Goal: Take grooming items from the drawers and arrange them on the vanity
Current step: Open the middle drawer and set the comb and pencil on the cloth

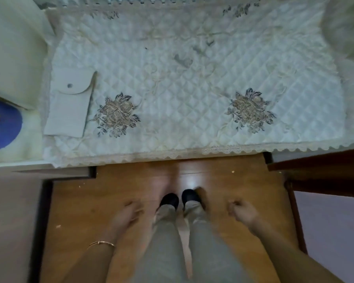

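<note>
We look down on our own two bare arms, which enter from the bottom edge, one on each side of our legs (204, 248). Our left hand (127, 215) hangs low beside the left leg, its fingers loosely curled and blurred, holding nothing. A thin gold bangle (101, 244) circles the left wrist. Our right hand (241, 213) hangs at the same height, well apart from the left, fingers curled loosely inward, holding nothing.
</note>
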A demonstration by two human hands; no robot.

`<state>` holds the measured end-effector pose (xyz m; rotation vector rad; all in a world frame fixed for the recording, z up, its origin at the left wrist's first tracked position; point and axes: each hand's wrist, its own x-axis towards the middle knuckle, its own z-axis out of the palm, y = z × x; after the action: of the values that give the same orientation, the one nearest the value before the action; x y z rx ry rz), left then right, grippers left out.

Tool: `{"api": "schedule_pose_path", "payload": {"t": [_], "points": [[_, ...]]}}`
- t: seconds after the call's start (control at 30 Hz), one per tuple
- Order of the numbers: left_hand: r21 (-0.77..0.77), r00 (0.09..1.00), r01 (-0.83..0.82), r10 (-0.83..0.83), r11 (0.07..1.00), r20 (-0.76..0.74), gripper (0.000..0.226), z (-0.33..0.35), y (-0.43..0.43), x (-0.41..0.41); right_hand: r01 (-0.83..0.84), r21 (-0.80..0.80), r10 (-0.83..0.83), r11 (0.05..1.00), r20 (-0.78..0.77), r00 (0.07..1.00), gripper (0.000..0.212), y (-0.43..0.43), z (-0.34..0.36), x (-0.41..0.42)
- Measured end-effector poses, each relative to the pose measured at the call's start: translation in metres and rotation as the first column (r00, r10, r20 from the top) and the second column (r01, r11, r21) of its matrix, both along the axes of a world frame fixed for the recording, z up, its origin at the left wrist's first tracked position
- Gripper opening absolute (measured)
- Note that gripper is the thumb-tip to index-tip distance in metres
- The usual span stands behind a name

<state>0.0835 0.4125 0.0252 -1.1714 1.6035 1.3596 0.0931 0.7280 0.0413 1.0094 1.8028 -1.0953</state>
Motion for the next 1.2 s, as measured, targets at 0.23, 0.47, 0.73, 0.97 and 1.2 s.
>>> {"api": "schedule_pose_path", "payload": {"t": [0.23, 0.47, 0.73, 0.97, 1.2], "points": [[0.104, 0.981, -0.183, 0.188, 0.977, -0.037, 0.027, -0.042, 0.041, -0.067, 0.000, -0.102, -0.005, 0.995, -0.044, 0.999, 0.026, 0.009, -0.048, -0.078], [0.089, 0.933, -0.336, 0.344, 0.938, -0.103, 0.023, -0.056, 0.037, -0.116, 0.463, -0.329, -0.492, 0.823, -0.004, 0.871, 0.012, 0.005, -0.060, -0.111], [0.307, 0.844, -0.485, 0.531, 0.819, -0.083, 0.031, -0.043, 0.039, -0.092, 0.629, -0.461, -0.698, 0.626, 0.030, 0.716, 0.022, -0.004, -0.060, -0.089], [0.322, 0.874, -0.418, 0.472, 0.850, -0.112, 0.024, -0.028, 0.036, -0.030, 0.646, -0.480, -0.720, 0.594, 0.040, 0.692, 0.035, -0.016, -0.037, -0.033], [-0.150, 0.790, -0.195, 0.064, 0.969, -0.610, 0.018, 0.049, 0.013, 0.037, 0.296, -0.112, -0.311, 0.949, -0.509, 0.803, 0.015, -0.050, 0.029, 0.031]]}}
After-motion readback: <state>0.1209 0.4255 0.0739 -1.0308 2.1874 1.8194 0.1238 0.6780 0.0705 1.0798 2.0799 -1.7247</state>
